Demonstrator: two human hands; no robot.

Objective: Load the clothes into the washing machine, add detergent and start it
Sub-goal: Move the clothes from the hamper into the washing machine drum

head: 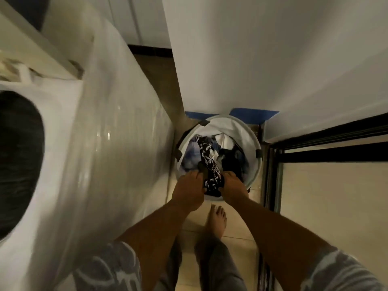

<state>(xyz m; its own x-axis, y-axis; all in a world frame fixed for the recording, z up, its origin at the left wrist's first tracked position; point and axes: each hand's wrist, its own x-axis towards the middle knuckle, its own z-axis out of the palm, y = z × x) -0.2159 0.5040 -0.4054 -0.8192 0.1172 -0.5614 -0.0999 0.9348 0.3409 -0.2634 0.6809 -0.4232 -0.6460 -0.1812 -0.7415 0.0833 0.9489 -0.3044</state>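
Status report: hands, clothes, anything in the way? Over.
Left hand and right hand both grip patterned garment over laundry basket. More clothes inside. Washing machine at left, blurred; no obstruction visible.

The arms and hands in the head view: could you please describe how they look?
The left sleeve and right sleeve are short and grey, with a pale swirling print; nothing is worn below them. The left hand and right hand are ungloved, and no watch or ring shows.

One washing machine (pixel 63 127), one hamper (pixel 255 141), two hands (pixel 188 191) (pixel 232 189)
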